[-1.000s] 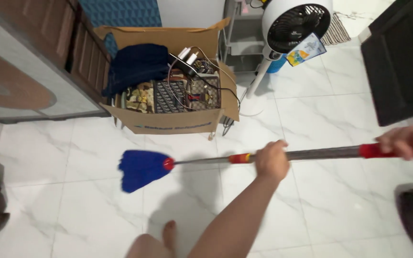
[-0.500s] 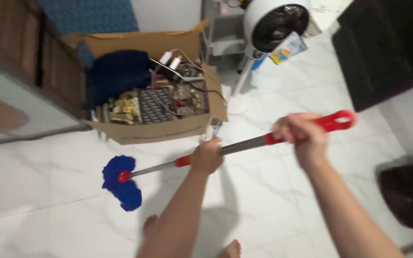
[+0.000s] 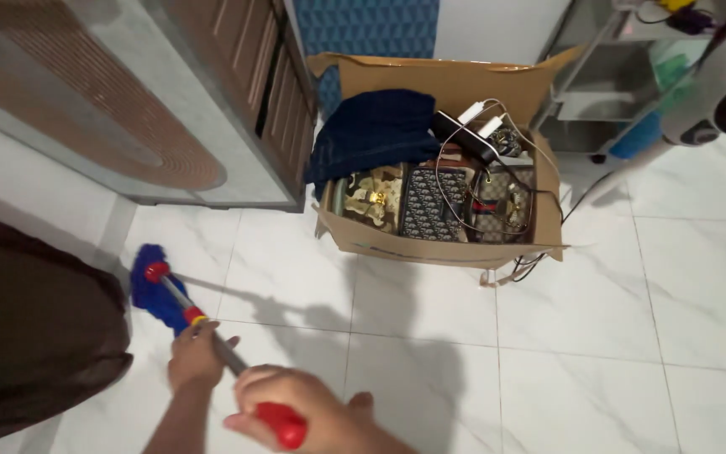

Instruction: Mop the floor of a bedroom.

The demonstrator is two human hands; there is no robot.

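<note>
While the right hand [image 3: 291, 403] closes around the red grip at the upper end of the mop [image 3: 180, 304], nearest the camera at the bottom of the view, the left hand [image 3: 195, 357] wraps the grey metal shaft a little further down, so both fists are clenched on the same handle. Beyond them the shaft runs up and left to a red collar and the blue mop head [image 3: 151, 286], which lies on the white marble-patterned floor tiles [image 3: 573, 336] just beside a dark brown fabric mass [image 3: 31, 336] at the left edge. As a judgement, the mopping looks to be mid-course: the head is working the strip along the left side, and no clear wet sheen or dirt line shows which tiles are finished, so the share done cannot be told. Further off stands an open cardboard box [image 3: 439, 244] packed with navy cloth, patterned pouches and tangled cables; the tiles around it lie away from the mop head. Behind it are a wooden cabinet [image 3: 254, 76] and, at far right, a white standing fan [image 3: 716, 92].
</note>
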